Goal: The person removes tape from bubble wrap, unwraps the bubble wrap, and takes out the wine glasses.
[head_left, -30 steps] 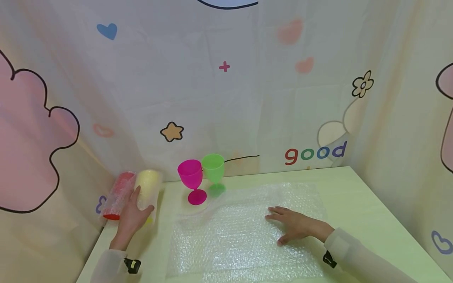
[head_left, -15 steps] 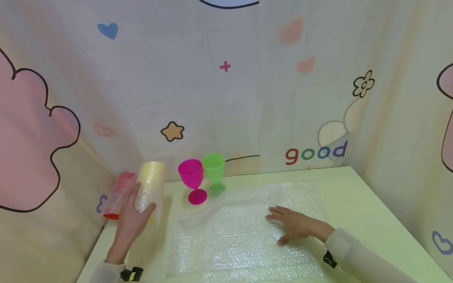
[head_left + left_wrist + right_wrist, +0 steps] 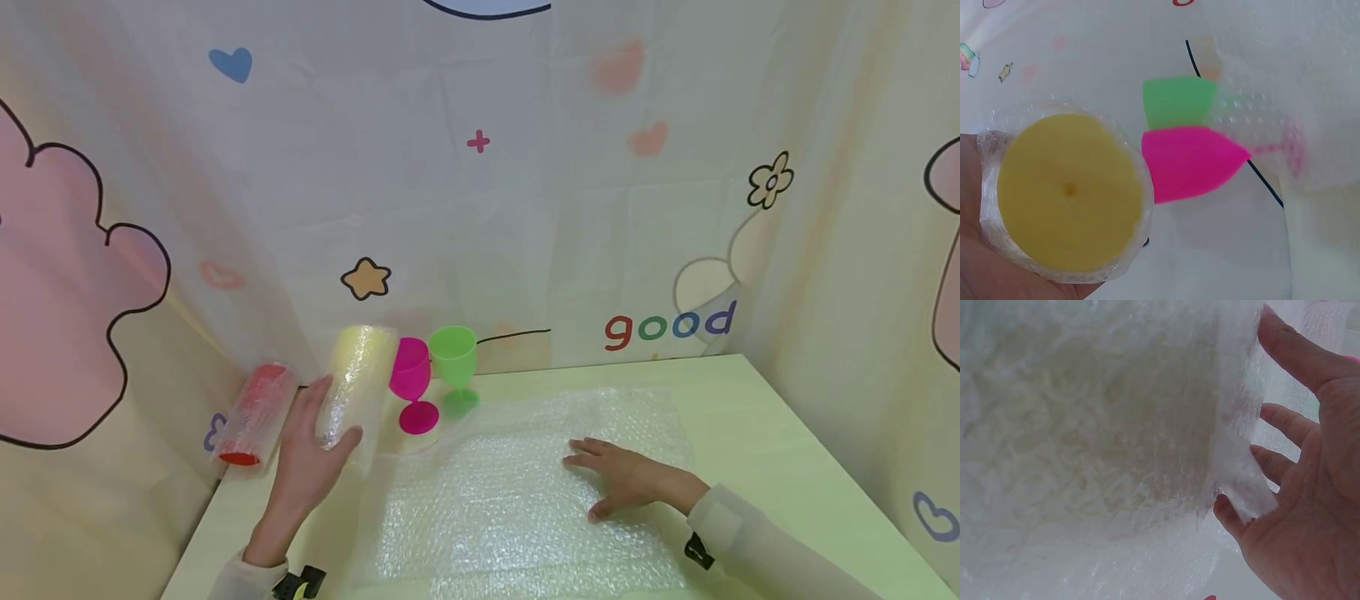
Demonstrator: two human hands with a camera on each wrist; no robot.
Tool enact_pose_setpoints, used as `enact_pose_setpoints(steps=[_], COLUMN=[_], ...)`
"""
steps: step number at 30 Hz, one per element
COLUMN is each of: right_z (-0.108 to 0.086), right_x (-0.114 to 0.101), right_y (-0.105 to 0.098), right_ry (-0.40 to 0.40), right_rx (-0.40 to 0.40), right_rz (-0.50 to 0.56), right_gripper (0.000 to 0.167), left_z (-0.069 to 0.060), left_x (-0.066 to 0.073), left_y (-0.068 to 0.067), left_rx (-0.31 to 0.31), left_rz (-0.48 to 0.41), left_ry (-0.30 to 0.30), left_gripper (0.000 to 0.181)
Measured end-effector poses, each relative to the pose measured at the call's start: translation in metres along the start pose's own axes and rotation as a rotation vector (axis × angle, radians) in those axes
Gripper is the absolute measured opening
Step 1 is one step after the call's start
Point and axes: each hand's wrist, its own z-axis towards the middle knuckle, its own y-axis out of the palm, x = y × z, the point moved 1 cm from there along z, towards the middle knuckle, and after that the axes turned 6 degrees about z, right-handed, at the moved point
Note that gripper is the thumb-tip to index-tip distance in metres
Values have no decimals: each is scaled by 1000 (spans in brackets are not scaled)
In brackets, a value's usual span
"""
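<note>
My left hand [image 3: 311, 467] grips a yellow cup [image 3: 360, 375] wrapped in bubble wrap and holds it upright, in front of part of the pink goblet [image 3: 411, 379]. The cup's round yellow base [image 3: 1069, 190] faces the camera in the left wrist view, with fingers and palm at its left. My right hand [image 3: 626, 475] rests on a flat sheet of bubble wrap [image 3: 502, 500], fingers spread. In the right wrist view, its fingertips touch the clear wrap [image 3: 1235, 419].
A green goblet [image 3: 453, 358] stands upright beside the pink one at the table's back edge. At the left lies a red cup-like thing [image 3: 258, 408] in bubble wrap. A patterned curtain [image 3: 525, 208] rises behind the pale green table [image 3: 757, 458].
My left hand has lifted the wrapped yellow cup away from the red one and carried it right, partly covering the pink goblet. The right hand has stayed still.
</note>
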Motion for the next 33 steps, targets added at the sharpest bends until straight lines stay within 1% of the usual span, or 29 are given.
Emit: enact_pose_setpoints(steps=[5,12,15,21,24,26,33], right_z=[0,0,0,1,1,1,0], right_x=[0,0,0,3,4,4,4], right_y=[-1,1,1,1,1,1,1], right_ry=[2,7,9,-8,-15,-16,-3], right_rx=[3,0,-2,4,13,12,-1], right_rz=[-8,-2,-1,-25,-31,-29,4], right_gripper=[86,87,87,88,88,88,87], left_z=[-2,-8,-12,-23,-28,-32,-44], left_x=[10,22,29,47,54,58,65], left_y=[12,38,47,61,70,77,106], left_rx=[-22,-65,-79,-101,-110,-122,-151], left_rz=[-18,-60,-71,-111,-139,-165,-253], left_ry=[23,50,66,128,139,127,51], left_gripper=[76,78,77,80,80,79,75])
